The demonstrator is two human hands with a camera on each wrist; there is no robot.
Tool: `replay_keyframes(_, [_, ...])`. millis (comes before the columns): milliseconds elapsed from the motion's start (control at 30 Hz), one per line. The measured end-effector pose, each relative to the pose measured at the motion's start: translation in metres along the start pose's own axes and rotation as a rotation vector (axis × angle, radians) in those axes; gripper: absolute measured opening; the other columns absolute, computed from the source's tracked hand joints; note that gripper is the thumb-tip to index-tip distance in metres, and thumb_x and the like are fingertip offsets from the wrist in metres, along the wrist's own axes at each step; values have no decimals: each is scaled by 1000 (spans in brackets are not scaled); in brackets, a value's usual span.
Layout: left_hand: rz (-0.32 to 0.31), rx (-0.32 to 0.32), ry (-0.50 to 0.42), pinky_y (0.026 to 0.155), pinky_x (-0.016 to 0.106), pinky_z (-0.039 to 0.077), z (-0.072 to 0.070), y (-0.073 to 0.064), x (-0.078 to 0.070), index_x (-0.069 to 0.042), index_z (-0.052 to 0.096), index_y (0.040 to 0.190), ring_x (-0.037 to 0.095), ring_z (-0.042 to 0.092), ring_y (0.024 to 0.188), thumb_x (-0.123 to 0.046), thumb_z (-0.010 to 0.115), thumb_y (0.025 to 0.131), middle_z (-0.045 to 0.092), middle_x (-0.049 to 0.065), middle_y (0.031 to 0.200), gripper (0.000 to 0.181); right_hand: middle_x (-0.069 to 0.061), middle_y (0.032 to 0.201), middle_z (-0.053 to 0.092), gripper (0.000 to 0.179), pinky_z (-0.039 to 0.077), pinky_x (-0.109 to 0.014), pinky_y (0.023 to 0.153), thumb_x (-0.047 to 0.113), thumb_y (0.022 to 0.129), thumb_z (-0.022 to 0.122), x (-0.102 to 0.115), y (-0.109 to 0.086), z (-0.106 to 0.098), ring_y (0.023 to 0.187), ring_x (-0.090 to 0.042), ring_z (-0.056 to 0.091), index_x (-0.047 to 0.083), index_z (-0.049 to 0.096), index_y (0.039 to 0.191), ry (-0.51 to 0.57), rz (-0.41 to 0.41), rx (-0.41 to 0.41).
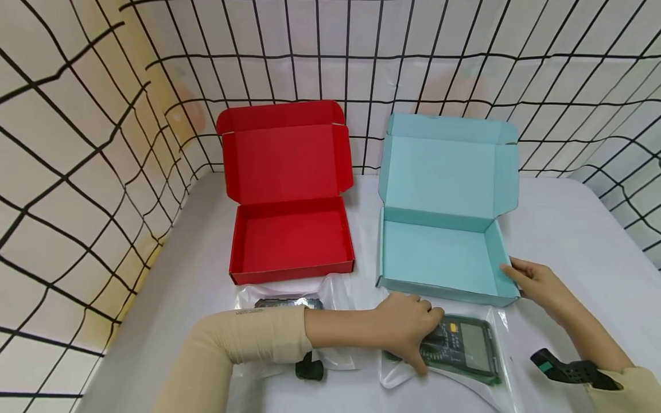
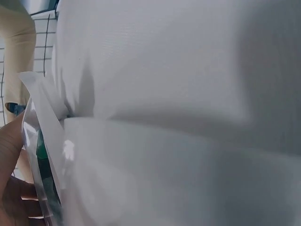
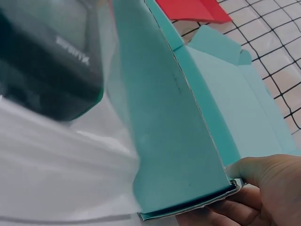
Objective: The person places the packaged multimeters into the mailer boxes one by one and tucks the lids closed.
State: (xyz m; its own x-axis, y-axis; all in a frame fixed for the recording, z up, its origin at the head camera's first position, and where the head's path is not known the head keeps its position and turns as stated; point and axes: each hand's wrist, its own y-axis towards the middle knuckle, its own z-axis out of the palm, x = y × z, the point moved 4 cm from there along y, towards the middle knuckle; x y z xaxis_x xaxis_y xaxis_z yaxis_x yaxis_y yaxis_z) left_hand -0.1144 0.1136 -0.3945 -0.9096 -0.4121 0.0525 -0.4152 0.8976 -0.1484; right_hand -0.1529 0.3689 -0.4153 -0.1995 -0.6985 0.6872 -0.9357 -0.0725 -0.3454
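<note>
My left hand (image 1: 408,327) grips the left end of a dark green calculator (image 1: 477,347) in a clear plastic bag (image 1: 508,332). In the left wrist view, thumb and fingers lie on opposite sides of the bagged calculator (image 2: 47,176). The palm hides part of its keys; its grey screen faces up. At the right, my right hand (image 1: 537,284) pinches the right wall of an open light blue box (image 1: 434,246). The right wrist view shows the thumb inside that wall and the fingers outside, with the calculator (image 3: 56,61) close to the box's front.
An open red box (image 1: 291,238) stands left of the blue one, its lid raised. Before it lies another clear bag (image 1: 338,292) with a dark item (image 1: 294,302) inside, partly hidden by my left arm. A black wire grid (image 1: 348,57) borders the white table (image 1: 181,275).
</note>
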Motion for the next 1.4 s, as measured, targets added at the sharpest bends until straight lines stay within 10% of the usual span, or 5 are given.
replay_keyframes(500, [-23, -9, -30, 52, 18, 41, -23, -12, 10, -23, 46, 124, 4, 55, 90, -74, 63, 58, 59, -11, 106, 85, -41, 133, 28, 65, 51, -44, 79, 34, 99, 34, 1, 1, 1, 108, -40, 53, -16, 17, 136, -35, -47, -34])
replay_keyframes(733, [-16, -44, -34, 51, 18, 41, -32, -15, 13, -22, 47, 125, 4, 55, 87, -72, 63, 58, 59, -11, 104, 86, -40, 134, 26, 66, 51, -41, 79, 36, 98, 33, 0, 1, -1, 86, 11, 50, -15, 16, 137, 2, -32, -19])
replay_keyframes(833, [-22, -45, -31, 50, 18, 40, -35, -15, 14, -23, 47, 124, 3, 54, 84, -72, 63, 58, 59, -12, 103, 84, -40, 133, 29, 65, 52, -40, 77, 34, 99, 33, -1, 2, 0, 83, 13, 51, -15, 16, 137, 15, -42, -19])
replay_keyframes(1167, [-32, -41, -29, 48, 18, 38, -40, -16, 12, -23, 46, 124, 3, 52, 82, -70, 63, 59, 58, -12, 102, 81, -41, 130, 33, 64, 54, -38, 73, 33, 98, 34, -1, 1, 1, 88, -8, 61, -16, 17, 136, -3, -38, -45])
replay_keyframes(1400, [-79, -35, -47, 46, 18, 36, -43, -16, 16, -25, 46, 123, 2, 49, 79, -71, 63, 59, 58, -13, 104, 81, -41, 133, 27, 67, 49, -49, 81, 36, 98, 31, 0, 0, 3, 112, -47, 47, -16, 14, 137, -16, -18, -47])
